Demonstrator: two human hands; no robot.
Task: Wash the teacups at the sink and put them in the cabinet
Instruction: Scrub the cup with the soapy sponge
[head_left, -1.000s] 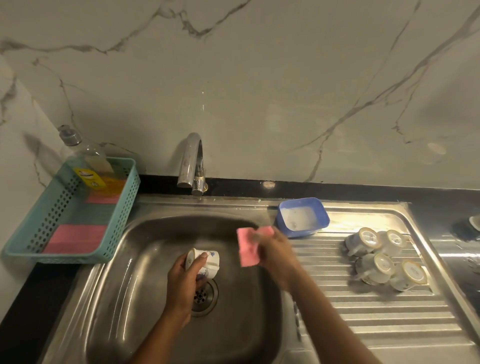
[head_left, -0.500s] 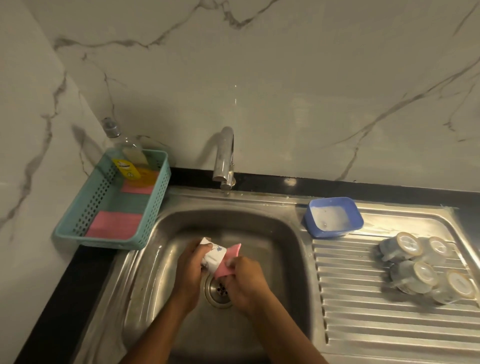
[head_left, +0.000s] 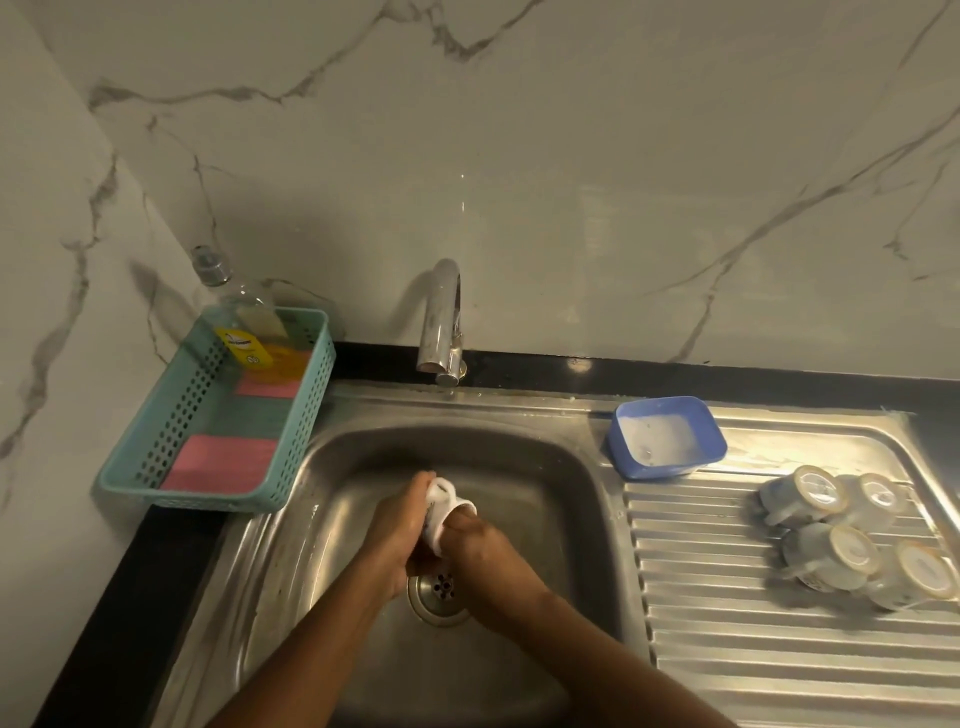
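Two pink pads (head_left: 218, 462) are seen lying flat in a teal basket (head_left: 208, 500) at the far left, on the dark counter beside the sink. A clear bottle (head_left: 244, 322) of yellow liquid is propped at the basket's far end, leaning against the marble wall. Further right, a chrome tap (head_left: 441, 317) is mounted behind the steel sink (head_left: 561, 499); no water is seen running from it.

Inside the basin, just above the drain (head_left: 439, 597), both hands are brought together. The left hand (head_left: 397, 530) is curled round a white teacup (head_left: 440, 512), which is held from its left side and lifted clear of the basin floor. The teacup is lodged between the two hands, with only its upper part left uncovered. The right hand (head_left: 485, 545) is pressed against the cup's right side, its fingers bent round a pink sponge (head_left: 469, 509) of which only a small edge is shown at the fingertips.

To the right, a blue tub (head_left: 670, 470) holding whitish soapy liquid is set at the near corner of the ribbed drainboard (head_left: 779, 649). Further right, four other teacups (head_left: 826, 551) are clustered on the drainboard, tipped on their sides and touching one another, well apart from the hands.
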